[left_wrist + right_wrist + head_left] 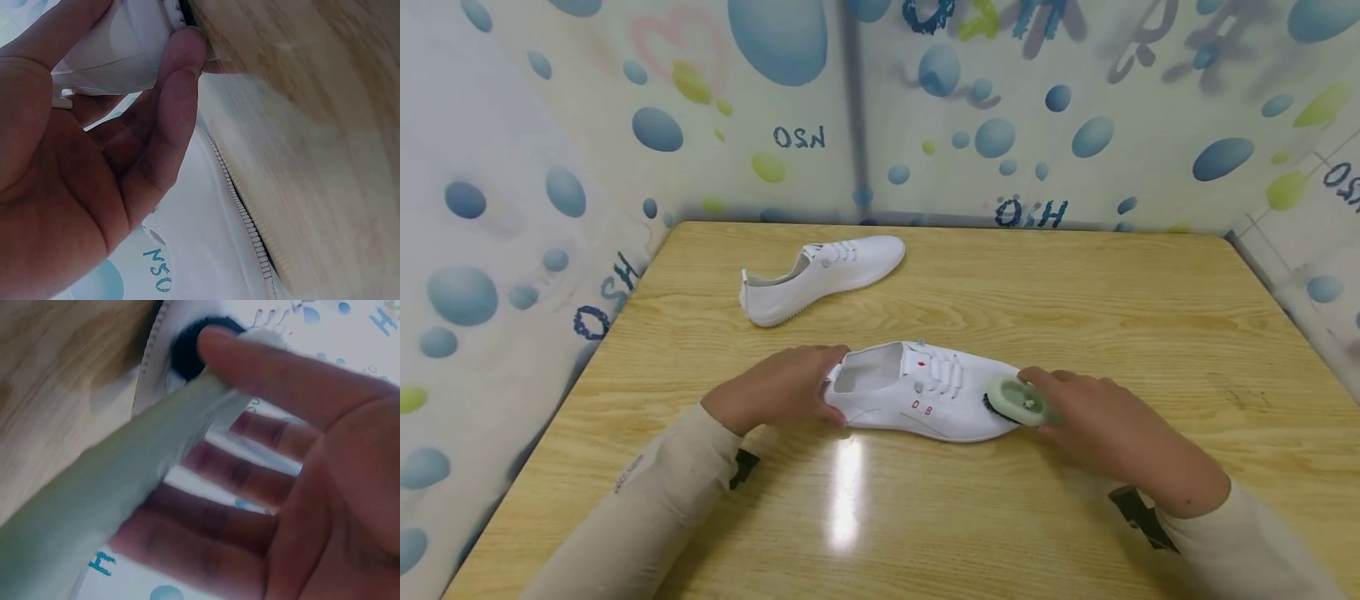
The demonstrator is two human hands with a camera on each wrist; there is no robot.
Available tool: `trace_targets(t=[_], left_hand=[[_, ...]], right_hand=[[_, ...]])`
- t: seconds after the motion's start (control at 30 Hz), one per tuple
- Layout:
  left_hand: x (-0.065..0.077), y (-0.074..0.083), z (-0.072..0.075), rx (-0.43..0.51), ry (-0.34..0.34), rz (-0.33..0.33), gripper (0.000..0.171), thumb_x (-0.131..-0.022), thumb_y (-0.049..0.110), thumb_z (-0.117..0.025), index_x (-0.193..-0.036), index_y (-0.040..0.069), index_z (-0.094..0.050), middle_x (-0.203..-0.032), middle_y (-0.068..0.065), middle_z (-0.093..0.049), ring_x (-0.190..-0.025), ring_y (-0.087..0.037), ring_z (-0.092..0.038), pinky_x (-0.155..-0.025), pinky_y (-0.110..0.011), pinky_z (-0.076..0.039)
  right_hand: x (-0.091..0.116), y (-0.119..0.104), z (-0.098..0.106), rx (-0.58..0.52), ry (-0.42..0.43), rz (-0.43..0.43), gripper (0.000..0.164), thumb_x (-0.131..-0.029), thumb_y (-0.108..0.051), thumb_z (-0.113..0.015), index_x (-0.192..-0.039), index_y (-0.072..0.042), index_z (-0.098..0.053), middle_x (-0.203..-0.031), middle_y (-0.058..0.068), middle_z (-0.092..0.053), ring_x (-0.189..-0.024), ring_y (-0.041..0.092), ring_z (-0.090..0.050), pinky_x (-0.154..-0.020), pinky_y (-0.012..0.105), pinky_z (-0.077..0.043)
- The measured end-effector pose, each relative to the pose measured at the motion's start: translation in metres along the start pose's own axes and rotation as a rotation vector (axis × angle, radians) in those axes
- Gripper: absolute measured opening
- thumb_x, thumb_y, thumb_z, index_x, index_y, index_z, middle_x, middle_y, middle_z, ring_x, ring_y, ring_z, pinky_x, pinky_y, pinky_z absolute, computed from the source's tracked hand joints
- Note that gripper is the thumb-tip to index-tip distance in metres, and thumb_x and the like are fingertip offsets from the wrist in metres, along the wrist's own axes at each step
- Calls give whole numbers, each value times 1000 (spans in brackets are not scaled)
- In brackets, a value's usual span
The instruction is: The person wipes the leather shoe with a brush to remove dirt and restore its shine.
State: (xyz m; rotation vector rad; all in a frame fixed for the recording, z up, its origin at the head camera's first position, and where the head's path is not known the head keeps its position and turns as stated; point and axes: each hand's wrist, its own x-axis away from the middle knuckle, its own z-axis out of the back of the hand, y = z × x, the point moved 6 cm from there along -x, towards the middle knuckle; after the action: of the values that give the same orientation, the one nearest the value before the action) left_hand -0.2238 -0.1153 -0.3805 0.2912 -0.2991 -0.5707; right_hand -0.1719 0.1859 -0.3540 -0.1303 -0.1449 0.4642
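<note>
A white lace-up shoe [880, 408] with small red marks on its side lies across the middle of the table, toe to the right. My left hand [793, 387] grips its heel, thumb on the near side and fingers behind; in the left wrist view the fingers [178, 106] curl round the heel. Over the toe, my right hand [1093, 421] holds a pale green brush [1018, 400] with dark bristles against the upper. From the right wrist view, the brush's long handle [106, 469] runs between thumb and fingers, and the dark bristles [194, 350] meet the white toe.
The matching white shoe [827, 279] stands farther back on the wooden table [1112, 300], toe to the right. Behind the table rises a wall [895, 108] patterned with blue and green drops. Light glares off the tabletop in front of the near shoe.
</note>
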Motion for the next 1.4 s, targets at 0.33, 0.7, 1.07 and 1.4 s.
trace_targets(t=[0.33, 0.7, 1.07, 1.4], left_hand=[[0, 0, 1, 11, 0, -7, 65, -69, 42, -91, -115, 12, -56, -99, 2, -66, -84, -14, -58, -77, -36, -49], [3, 2, 1, -16, -17, -15, 69, -70, 44, -90, -118, 10, -54, -92, 3, -64, -78, -14, -57, -73, -34, -49], [2, 6, 6, -137, 55, -11, 74, -72, 52, -87, -127, 14, -55, -86, 5, -64, -70, -14, -56, -62, -33, -47], [3, 20, 8, -313, 250, -90, 96, -68, 49, -90, -146, 15, -46, -81, 2, -68, -59, -12, -57, -51, -32, -44]], right_hand=[[-5, -6, -1, -20, 63, -9, 61, -85, -22, -80, -138, -12, -52, -107, 17, -69, -80, 27, -69, -68, 45, -57], [1, -1, 3, 15, 26, -22, 59, -85, -23, -81, -136, -10, -55, -110, 17, -70, -83, 26, -69, -68, 45, -55], [-5, 11, 16, 79, 138, -88, 62, -91, -24, -75, -144, -8, -48, -115, 26, -69, -76, 32, -70, -49, 39, -49], [-6, 14, 25, 55, 300, -69, 53, -95, -24, -70, -141, -8, -51, -110, 25, -70, -83, 35, -70, -54, 46, -52]])
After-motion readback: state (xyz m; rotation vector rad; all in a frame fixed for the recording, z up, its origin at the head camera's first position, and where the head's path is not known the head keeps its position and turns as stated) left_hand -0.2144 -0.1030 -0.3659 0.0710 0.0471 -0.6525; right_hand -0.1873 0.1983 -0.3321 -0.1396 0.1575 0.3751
